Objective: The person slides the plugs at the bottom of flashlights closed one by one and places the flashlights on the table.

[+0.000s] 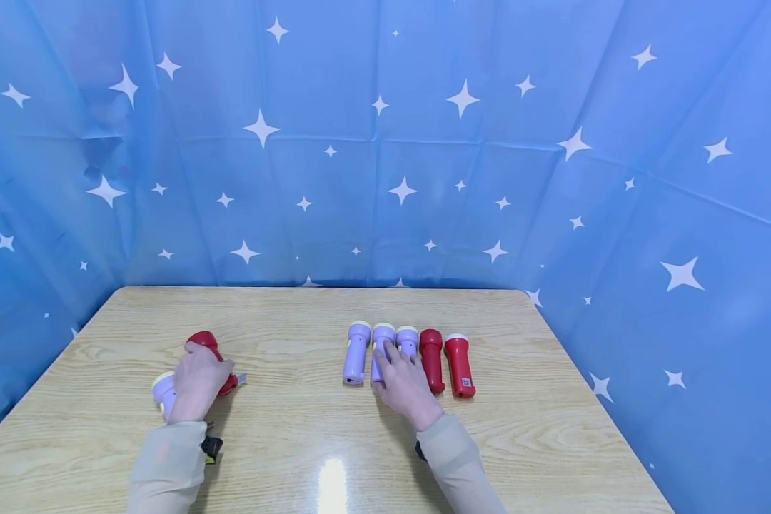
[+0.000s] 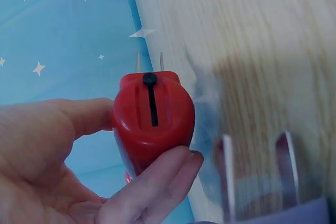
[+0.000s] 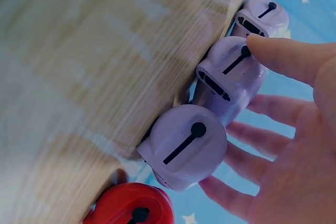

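Note:
My left hand (image 1: 199,378) grips a red flashlight (image 2: 155,124) between thumb and fingers, its black slider and two metal plug prongs (image 2: 161,61) showing at the tail end. Partly hidden by that hand, a lilac flashlight (image 1: 163,389) lies on the table; its prongs (image 2: 228,177) stick up in the left wrist view. My right hand (image 1: 405,385) reaches over the row of flashlights, fingers spread and fairly straight. Its thumb touches the end of the middle lilac flashlight (image 3: 231,74), while its fingers lie along this one and the neighbouring lilac flashlight (image 3: 186,142).
Another lilac flashlight (image 1: 356,353) lies left of the right hand. To its right are a dark red flashlight (image 1: 432,360) and a brighter red one (image 1: 460,365) with a white rim. A blue starred curtain (image 1: 385,143) borders the wooden table (image 1: 283,442) behind and at the sides.

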`<control>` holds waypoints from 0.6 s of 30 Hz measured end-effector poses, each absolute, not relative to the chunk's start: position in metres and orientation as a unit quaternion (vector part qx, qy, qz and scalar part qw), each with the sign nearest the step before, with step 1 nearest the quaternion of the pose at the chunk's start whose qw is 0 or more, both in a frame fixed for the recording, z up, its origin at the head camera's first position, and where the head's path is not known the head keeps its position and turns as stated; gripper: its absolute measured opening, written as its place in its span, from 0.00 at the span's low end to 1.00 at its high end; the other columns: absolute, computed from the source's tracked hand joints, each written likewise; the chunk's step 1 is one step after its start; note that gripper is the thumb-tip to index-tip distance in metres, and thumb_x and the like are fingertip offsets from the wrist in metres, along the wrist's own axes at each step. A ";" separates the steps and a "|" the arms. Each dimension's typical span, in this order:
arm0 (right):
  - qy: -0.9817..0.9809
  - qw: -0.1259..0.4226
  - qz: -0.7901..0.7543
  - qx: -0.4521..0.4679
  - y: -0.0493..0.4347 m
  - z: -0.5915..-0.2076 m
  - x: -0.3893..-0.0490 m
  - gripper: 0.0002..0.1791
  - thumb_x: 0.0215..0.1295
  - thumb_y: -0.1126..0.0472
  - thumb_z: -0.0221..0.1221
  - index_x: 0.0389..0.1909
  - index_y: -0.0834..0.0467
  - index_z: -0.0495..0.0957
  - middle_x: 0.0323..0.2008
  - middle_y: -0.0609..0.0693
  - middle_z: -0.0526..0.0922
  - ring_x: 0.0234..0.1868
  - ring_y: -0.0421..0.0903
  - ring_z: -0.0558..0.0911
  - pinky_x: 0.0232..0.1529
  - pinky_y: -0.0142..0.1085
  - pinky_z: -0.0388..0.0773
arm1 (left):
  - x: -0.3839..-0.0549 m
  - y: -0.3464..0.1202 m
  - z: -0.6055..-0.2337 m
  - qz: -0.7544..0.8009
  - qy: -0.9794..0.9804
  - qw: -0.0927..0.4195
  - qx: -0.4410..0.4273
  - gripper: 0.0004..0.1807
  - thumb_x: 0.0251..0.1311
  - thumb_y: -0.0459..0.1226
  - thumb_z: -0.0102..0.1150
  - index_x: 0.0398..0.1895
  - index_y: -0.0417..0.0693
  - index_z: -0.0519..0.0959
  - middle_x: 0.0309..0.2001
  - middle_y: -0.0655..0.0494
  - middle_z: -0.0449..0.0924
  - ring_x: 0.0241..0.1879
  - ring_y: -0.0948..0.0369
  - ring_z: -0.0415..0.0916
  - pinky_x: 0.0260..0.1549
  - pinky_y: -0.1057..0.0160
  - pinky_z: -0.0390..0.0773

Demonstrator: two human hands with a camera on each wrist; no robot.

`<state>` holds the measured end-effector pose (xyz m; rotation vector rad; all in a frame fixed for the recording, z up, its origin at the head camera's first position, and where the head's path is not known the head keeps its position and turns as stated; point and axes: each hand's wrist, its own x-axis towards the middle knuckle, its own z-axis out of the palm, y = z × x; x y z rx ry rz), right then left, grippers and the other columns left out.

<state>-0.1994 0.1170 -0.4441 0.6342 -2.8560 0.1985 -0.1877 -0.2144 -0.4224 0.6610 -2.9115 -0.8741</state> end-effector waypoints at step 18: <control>-0.969 0.106 0.076 0.212 0.116 -0.443 -0.199 0.27 0.58 0.54 0.62 0.58 0.60 0.74 0.62 0.61 0.72 0.59 0.61 0.76 0.58 0.61 0.68 | -0.187 -0.196 -0.417 -0.297 -0.942 0.054 0.144 0.18 0.56 0.42 0.53 0.14 0.40 0.69 0.20 0.45 0.68 0.20 0.52 0.68 0.16 0.64 0.62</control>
